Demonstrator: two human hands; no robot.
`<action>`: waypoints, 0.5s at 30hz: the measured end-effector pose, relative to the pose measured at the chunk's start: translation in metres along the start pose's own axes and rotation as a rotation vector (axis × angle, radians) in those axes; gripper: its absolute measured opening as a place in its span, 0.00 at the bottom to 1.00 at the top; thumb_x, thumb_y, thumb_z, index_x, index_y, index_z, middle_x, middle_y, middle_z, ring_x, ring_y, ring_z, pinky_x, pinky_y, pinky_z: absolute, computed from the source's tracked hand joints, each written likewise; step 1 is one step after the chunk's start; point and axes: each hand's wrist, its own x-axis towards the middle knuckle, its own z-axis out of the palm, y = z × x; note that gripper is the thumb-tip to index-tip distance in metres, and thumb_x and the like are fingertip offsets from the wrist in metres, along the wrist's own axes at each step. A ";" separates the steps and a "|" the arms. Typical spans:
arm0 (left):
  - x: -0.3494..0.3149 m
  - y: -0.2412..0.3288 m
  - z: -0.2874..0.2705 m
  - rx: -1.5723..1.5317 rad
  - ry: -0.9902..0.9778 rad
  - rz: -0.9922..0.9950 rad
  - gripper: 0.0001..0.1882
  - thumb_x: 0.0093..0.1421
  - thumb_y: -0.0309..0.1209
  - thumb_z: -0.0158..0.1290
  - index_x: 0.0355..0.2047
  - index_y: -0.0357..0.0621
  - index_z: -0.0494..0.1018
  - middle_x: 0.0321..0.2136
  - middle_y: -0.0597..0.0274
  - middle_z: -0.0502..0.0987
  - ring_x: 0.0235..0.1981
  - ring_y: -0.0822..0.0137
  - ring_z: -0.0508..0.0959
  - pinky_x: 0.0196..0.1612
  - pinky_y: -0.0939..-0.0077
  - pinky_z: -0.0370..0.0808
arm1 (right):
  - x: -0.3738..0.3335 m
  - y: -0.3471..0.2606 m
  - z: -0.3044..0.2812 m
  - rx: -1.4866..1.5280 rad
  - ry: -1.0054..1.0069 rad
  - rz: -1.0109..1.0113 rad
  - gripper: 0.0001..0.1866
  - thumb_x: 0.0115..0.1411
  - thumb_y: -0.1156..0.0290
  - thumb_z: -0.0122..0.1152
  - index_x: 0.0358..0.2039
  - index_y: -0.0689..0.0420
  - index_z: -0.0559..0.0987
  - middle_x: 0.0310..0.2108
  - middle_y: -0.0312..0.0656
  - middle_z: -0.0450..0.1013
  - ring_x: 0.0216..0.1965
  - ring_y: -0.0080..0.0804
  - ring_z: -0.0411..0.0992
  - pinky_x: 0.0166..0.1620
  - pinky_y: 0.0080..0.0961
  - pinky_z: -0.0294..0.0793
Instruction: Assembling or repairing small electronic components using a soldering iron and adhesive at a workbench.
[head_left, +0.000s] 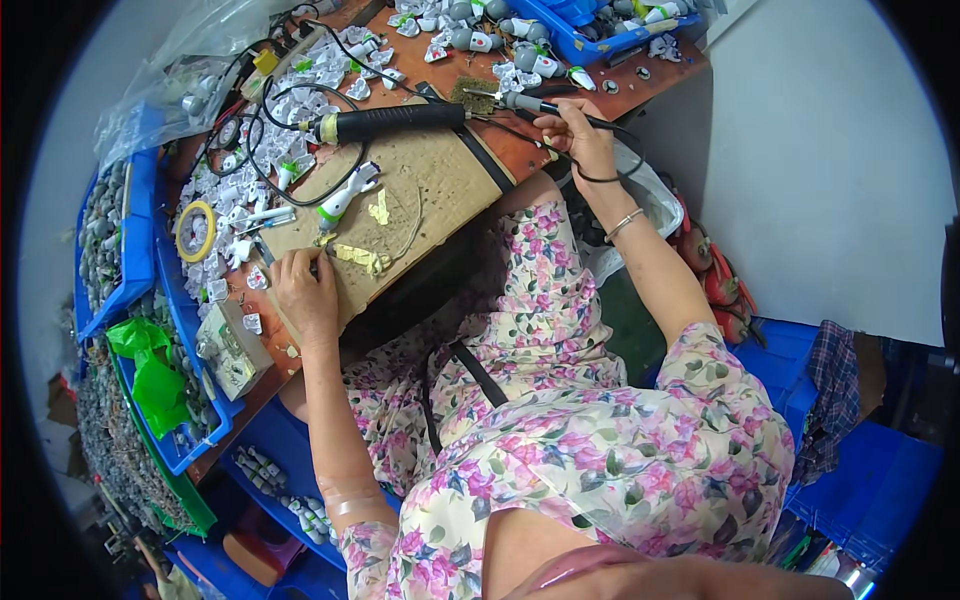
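Observation:
My right hand (578, 135) is closed round the handle of a soldering iron (530, 103). Its tip reaches a tangled brownish cleaning pad (473, 95) at the board's far edge. My left hand (305, 290) rests with bent fingers on the left edge of a cardboard-covered board (440, 190); what its fingertips hold, if anything, is hidden. Just beyond them lies a small white and grey figure-like part with a green band (348, 197). Yellow tape scraps (362, 258) and a thin wire (415, 225) lie nearby. A black corded electric screwdriver (395, 122) lies across the board.
White plastic shells (330, 65) cover the table's left and far parts. A yellow tape roll (196, 231) and a pen (265, 217) lie among them. Blue bins (140, 235) line the left side; another blue tray (590, 45) stands far right. Loose black cables loop over the board.

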 end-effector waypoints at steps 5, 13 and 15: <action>-0.002 -0.001 -0.003 0.018 -0.001 -0.009 0.02 0.54 0.25 0.59 0.29 0.42 0.77 0.30 0.58 0.77 0.36 0.53 0.73 0.41 0.61 0.71 | -0.008 -0.001 -0.014 0.086 0.047 0.082 0.13 0.66 0.61 0.57 0.41 0.59 0.75 0.32 0.45 0.80 0.31 0.24 0.77 0.37 0.18 0.77; 0.004 0.003 0.004 -0.001 0.003 0.018 0.02 0.54 0.26 0.59 0.29 0.42 0.76 0.30 0.58 0.77 0.36 0.53 0.73 0.41 0.61 0.70 | 0.000 0.000 -0.011 0.198 0.101 0.111 0.13 0.66 0.62 0.58 0.41 0.59 0.76 0.32 0.44 0.80 0.30 0.25 0.77 0.35 0.18 0.77; -0.001 0.002 0.000 0.015 0.003 -0.007 0.03 0.54 0.26 0.59 0.29 0.42 0.77 0.30 0.58 0.77 0.36 0.53 0.73 0.41 0.61 0.70 | 0.003 0.001 -0.003 0.146 0.073 0.120 0.13 0.66 0.62 0.58 0.40 0.59 0.76 0.32 0.44 0.80 0.29 0.25 0.77 0.34 0.18 0.77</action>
